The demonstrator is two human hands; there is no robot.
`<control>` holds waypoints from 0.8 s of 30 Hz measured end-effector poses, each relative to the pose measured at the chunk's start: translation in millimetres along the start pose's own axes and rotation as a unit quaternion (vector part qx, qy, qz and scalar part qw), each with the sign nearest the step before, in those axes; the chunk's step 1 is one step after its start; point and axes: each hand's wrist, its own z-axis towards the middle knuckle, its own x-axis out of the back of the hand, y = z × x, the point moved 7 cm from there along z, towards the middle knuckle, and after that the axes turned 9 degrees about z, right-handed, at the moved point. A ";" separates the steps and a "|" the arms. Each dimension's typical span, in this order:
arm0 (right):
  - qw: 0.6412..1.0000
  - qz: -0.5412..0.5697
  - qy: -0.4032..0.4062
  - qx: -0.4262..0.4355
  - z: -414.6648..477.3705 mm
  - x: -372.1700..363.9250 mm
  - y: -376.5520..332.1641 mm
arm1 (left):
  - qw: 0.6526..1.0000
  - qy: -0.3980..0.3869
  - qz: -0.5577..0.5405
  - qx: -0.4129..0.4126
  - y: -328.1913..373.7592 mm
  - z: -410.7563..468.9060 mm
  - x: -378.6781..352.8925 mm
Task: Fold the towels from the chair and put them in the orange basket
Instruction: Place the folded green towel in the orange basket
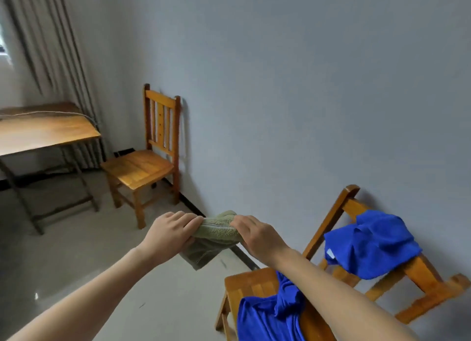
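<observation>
Near chair (pixel 249 284) at lower right carries two blue towels: one bunched over the backrest (pixel 369 241), one trailing off the seat (pixel 265 317). Both are unfolded and need doing. The green towel (pixel 216 235) is in the air in front of you, between both hands and left of that chair, with one loose corner hanging below. Your left hand (pixel 170 232) pinches its left end, fingers curled over the top edge. Your right hand (pixel 257 232) grips the right end the same way. The hands are close together, so the towel looks nearly folded.

To finish well, line up the edges before closing, tuck in the hanging corner and keep the top edge taut.

Around you: grey wall (pixel 305 73), curtain (pixel 51 47), wooden table (pixel 43 131) and a second chair (pixel 142 167) with a bare seat. The orange basket isn't in view, so you'll need to find it first. Your right forearm crosses over the seat towel; mind you don't drag it off.
</observation>
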 end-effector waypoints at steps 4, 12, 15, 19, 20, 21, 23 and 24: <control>0.992 0.097 -0.021 0.076 72.8 -45.8 -53.5 | 0.993 -0.029 0.061 0.097 -59.3 -76.4 33.0; 0.956 0.168 -0.022 0.241 210.2 -136.9 -211.4 | 0.955 -0.077 0.163 0.237 -171.2 -245.8 115.5; 0.940 0.198 -0.006 0.277 255.2 -165.9 -272.7 | 0.943 -0.081 0.182 0.266 -210.0 -304.5 144.2; 0.925 0.236 -0.032 0.296 305.2 -211.0 -338.8 | 0.921 -0.078 0.210 0.318 -245.2 -373.2 174.8; 0.921 0.241 -0.041 0.304 312.7 -217.6 -353.5 | 0.919 -0.076 0.215 0.322 -246.2 -386.9 178.9; 0.914 0.242 -0.052 0.321 319.2 -223.2 -369.4 | 0.917 -0.083 0.218 0.323 -246.6 -403.2 179.7; 0.901 0.222 -0.054 0.368 332.7 -234.3 -396.1 | 0.913 -0.104 0.238 0.314 -245.4 -433.2 177.4; 0.896 0.216 -0.054 0.384 342.0 -239.3 -405.9 | 0.910 -0.113 0.245 0.313 -246.4 -445.2 176.3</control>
